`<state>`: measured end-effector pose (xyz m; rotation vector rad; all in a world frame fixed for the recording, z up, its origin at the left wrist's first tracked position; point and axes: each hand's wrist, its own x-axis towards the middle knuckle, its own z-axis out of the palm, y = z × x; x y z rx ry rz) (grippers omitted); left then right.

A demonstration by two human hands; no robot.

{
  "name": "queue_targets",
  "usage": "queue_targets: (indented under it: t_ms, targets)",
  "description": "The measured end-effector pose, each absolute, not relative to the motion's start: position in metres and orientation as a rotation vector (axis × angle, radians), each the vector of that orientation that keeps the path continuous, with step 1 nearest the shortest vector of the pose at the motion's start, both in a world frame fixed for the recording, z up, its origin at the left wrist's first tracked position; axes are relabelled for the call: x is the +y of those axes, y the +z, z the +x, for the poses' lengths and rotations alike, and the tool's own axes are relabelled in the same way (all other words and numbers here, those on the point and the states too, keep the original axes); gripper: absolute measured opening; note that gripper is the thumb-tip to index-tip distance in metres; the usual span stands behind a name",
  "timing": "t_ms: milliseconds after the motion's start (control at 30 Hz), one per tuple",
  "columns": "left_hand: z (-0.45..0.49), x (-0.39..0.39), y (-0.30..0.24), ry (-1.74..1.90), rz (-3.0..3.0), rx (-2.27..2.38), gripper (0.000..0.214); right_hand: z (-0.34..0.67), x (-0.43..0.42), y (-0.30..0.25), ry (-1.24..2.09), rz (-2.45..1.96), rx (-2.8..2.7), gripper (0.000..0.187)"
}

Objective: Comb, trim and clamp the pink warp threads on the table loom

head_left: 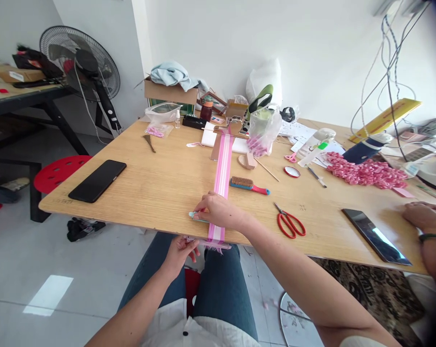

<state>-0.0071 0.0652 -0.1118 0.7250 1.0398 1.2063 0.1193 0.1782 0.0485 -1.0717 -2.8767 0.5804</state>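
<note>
Head view: the person's right hand [220, 210] is resting on a pink-and-white woven band [222, 188], fingers closed in a pinch around a teal-tipped pick [194, 214]. The left hand [180, 253] is curling just below the tabletop's near edge beside the band's fringed end; whether it is gripping anything, I cannot tell. The band is lying lengthwise across the light wood tabletop [160, 193], running from a wooden clamp [229, 130] at the far side and over the near edge. A bristle brush [249, 185] is lying just beside it, with red scissors [290, 224] further right. Another person's hand [426, 217] is resting at the right edge near a phone [375, 236]. A pile of pink ribbon [364, 171] is sitting toward the far right. Behind the tabletop, a standing fan [78, 62] is facing the room, a red stool [59, 172] is standing on the tiled floor [47, 294], and white walls [203, 38] are closing the corner.
</note>
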Motion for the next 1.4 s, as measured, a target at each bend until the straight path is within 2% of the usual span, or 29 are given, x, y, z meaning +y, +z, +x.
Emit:
queue_targets:
  t_ms: [333, 767, 1067, 1133, 1233, 1333, 1400]
  targets:
    - [-0.007, 0.064, -0.112, 1.202, 0.721, 1.042, 0.039, 0.117, 0.185, 0.044, 0.647, -1.088, -2.897, 0.013]
    - [-0.006, 0.065, -0.11, 1.207, 0.703, 1.047, 0.04, 0.113, 0.18, 0.054, 0.556, -1.057, -3.011, 0.021]
    - [-0.005, 0.065, -0.108, 1.215, 0.714, 1.033, 0.045, 0.11, 0.178, 0.052, 0.538, -1.013, -3.067, 0.016]
    - [-0.005, 0.065, -0.109, 1.217, 0.716, 1.024, 0.044, 0.11, 0.177, 0.048, 0.542, -1.023, -3.075, 0.018]
    - [-0.005, 0.064, -0.11, 1.223, 0.714, 1.011, 0.041, 0.11, 0.177, 0.044, 0.609, -1.072, -3.017, 0.012]
    - [-0.005, 0.064, -0.111, 1.226, 0.711, 1.004, 0.04, 0.111, 0.176, 0.042, 0.665, -1.161, -2.927, 0.016]
    - [-0.005, 0.064, -0.111, 1.228, 0.708, 1.002, 0.04, 0.111, 0.175, 0.041, 0.665, -1.165, -2.91, 0.012]
